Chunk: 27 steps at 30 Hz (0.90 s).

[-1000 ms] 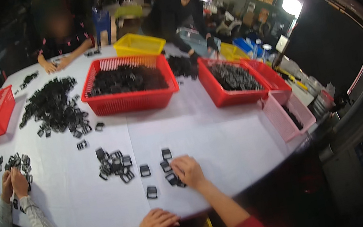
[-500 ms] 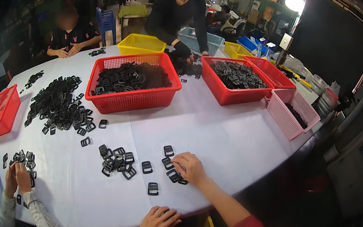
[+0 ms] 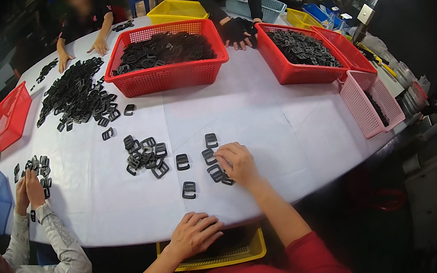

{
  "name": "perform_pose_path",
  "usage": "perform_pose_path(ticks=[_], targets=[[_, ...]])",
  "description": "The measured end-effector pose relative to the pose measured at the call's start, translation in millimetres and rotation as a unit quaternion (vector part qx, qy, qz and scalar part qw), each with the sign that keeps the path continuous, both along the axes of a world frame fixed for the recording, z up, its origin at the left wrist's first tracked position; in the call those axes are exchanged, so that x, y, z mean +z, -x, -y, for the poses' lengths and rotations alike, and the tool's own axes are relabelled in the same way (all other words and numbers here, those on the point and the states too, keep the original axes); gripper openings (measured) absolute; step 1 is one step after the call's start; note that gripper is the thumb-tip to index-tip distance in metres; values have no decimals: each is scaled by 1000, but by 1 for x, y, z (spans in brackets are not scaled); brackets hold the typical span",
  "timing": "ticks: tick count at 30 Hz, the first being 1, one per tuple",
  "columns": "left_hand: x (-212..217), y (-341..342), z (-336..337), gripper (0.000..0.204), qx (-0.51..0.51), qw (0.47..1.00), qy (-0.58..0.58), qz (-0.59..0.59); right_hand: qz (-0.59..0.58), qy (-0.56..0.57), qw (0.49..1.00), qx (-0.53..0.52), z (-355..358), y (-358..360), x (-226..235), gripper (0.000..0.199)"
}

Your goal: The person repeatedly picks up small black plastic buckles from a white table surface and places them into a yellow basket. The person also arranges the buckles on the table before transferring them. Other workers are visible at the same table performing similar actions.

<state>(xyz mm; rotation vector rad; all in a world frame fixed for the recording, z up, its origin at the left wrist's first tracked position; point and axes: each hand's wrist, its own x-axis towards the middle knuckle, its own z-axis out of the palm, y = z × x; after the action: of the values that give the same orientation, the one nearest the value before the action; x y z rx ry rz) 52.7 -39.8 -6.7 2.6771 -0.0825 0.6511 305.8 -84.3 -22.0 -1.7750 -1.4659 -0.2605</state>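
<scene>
Right hand: in the centre of the frame, the right hand (image 3: 239, 163) bends over a short column of black buckles (image 3: 215, 173), fingertips at the buckles' right side; whether they pinch one, I cannot tell.
Left hand: at lower centre, the left hand (image 3: 195, 234) lies palm down at the near edge of the tabletop (image 3: 110, 211), fingers loosely extended and slightly bent, just above a yellow basket (image 3: 243, 256).
Loose buckles: left of the column, two single buckles (image 3: 182, 162) lie apart, one above the other.
Small pile: further left, overlapping buckles make a small pile (image 3: 160, 150).
Large heap: at upper left, a heap of black pieces (image 3: 74, 93) spreads beside a red basket (image 3: 169, 79) filled with more.
Right side: another filled red basket (image 3: 306, 74) and a pink basket (image 3: 358, 114).
Co-worker: at the left edge, a co-worker's hands (image 3: 34, 187) meet beside a cluster of buckles.
</scene>
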Motion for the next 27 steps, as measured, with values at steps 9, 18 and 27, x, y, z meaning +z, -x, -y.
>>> perform_pose_path(ticks=[9, 18, 27], targets=[[-8, 0, 2, 29, -1, 1000, 13, -11, -22, 5, 1000, 5, 5, 0, -1, 9], [-6, 1, -4, 24, -13, 999, 12, -30, -3, 3, 1000, 4, 0, -2, 2, 9], [-12, 0, -2, 33, 81, 993, 89, 15, -77, 4, 997, 11, 2, 1, 12, 17]])
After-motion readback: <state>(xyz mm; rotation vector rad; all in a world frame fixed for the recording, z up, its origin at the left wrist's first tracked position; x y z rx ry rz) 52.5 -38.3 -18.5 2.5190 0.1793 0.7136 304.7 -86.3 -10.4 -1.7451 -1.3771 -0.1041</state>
